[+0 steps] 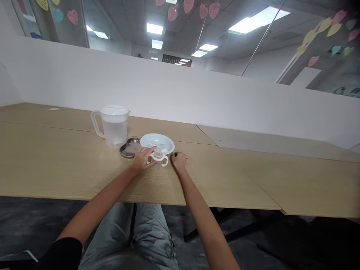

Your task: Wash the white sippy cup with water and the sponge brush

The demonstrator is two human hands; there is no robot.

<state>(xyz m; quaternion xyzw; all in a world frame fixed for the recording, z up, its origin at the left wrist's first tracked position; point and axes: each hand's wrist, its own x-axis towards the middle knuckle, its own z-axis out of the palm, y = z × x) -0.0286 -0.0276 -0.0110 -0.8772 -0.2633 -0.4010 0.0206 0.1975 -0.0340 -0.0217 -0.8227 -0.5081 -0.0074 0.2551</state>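
1. Cup (158,159) at frame centre, held by left hand (142,159), fingers curled over it: tipping possible from too loose a hold.
2. Right hand (179,160) narrow, holding what unclear, just beside plate (165,141): rim easily bumped.

A white partition (140,82) backs the wooden desk (242,180), under ceiling lights (154,28).

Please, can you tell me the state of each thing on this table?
Pitcher: upright, lid on, clear; contents hard to tell.
Two-handled cup: upright, touched by the left hand.
White plate: lying flat, just behind the cup.
Metal tray: lying flat, beside the pitcher.
Right hand: low over the table, near the plate, apart from the cup.
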